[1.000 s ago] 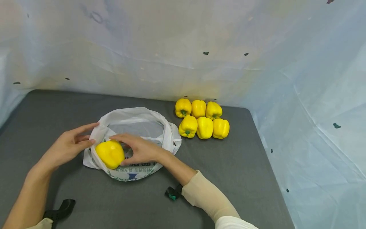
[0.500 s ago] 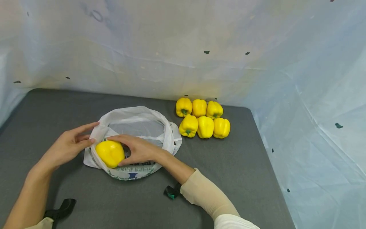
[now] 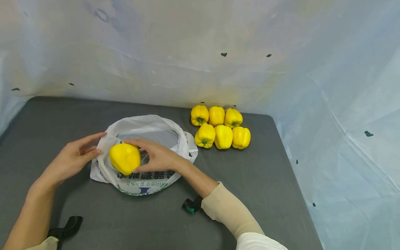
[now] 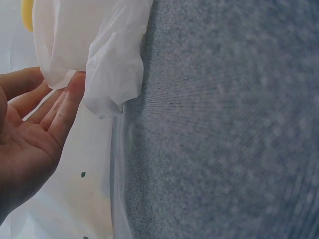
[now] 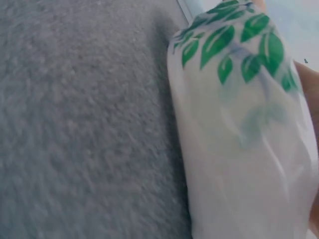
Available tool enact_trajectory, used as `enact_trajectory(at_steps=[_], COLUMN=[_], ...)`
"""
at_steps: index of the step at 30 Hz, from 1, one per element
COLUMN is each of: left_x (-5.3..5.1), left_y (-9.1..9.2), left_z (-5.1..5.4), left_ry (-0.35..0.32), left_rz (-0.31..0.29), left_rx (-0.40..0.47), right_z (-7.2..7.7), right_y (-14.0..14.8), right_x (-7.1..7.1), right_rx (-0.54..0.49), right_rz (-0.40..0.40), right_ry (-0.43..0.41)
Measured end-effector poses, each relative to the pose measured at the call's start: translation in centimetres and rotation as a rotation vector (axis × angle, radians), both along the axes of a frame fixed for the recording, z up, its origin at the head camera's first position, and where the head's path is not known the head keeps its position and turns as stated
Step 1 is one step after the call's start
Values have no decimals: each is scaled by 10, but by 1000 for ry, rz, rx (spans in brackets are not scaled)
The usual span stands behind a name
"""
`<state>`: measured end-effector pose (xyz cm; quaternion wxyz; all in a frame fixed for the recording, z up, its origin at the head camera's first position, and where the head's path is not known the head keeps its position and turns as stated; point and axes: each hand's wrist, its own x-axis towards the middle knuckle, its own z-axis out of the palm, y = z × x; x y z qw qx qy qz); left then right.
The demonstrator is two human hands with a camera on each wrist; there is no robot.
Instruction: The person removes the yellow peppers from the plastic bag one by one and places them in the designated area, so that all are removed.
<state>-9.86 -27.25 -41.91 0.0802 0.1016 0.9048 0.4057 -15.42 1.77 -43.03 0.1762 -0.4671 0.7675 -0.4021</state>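
Note:
In the head view, a white plastic bag (image 3: 147, 189) with printed lettering sits on the table, its mouth spread wide. My left hand (image 3: 70, 158) holds the left rim of this bag; in the left wrist view its fingers (image 4: 62, 114) meet the bag's edge, some tips hidden behind the plastic. My right hand (image 3: 159, 156) grips a yellow bell pepper (image 3: 125, 158) between thumb and fingers over the left part of the bag's mouth. The right wrist view is mostly filled by the bag's side (image 5: 239, 164) with green leaf print, so the pepper does not show there.
To the right of the bag, several yellow bell peppers (image 3: 223, 137) stand in two rows near the table's back edge. The grey table (image 3: 265, 194) is bordered by pale plastic sheeting (image 3: 175, 52) behind and on the right.
The bell pepper in my right hand has shifted up and slightly right within the bag's mouth, uncovering more of the bag's lettering. My left hand stays at the rim.

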Motion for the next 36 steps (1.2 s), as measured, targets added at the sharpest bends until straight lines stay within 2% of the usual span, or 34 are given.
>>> enact_trajectory(at_steps=[4,12,19,24,30,32,36], left_x=[-1,0,0,0,-1,-1,-1], left_y=[0,1,-3,-2,-2,-2,-2], left_z=[1,1,1,5,6,5,2], left_ry=[-10,-30,-28,-16,-26,-30,-30], left_rz=[9,27,44,34,15,11,7], left_rx=[-1,-28,-35,-24,-7,-6,-5], right_z=[4,9,11,10,11,14,32], right_y=[8,25,41,57,74,79,91], right_x=[-3,-3,-4,-5,-5,-3,8], right_rx=[-30,-104,-158,-202,-196,-189,-200], right_rz=[-28,-90,-101,-145,-188,-204,-235], right_ry=[-12,-87,-64,-17,-6,-15,-45])
